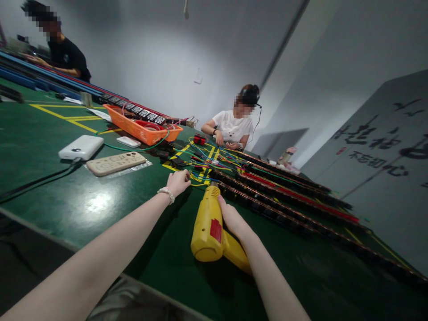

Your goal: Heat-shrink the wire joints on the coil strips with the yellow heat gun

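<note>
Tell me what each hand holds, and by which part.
The right hand holds the yellow heat gun by its handle. The left hand is closed beside the coloured wires; its hold cannot be told.

Orange basket (131,129) on green desk (36,147). White power bank (81,147) left of basket, cable plugged in. Beige remote (116,163) in front of basket, small white device (128,141) just beside it. Row of black sockets (133,109) behind basket. Person in white shirt (234,127) seated right of basket, person in black shirt (68,57) far left.

Wires (207,162) and strips (284,203) ahead; table (40,147) leftward open.
</note>
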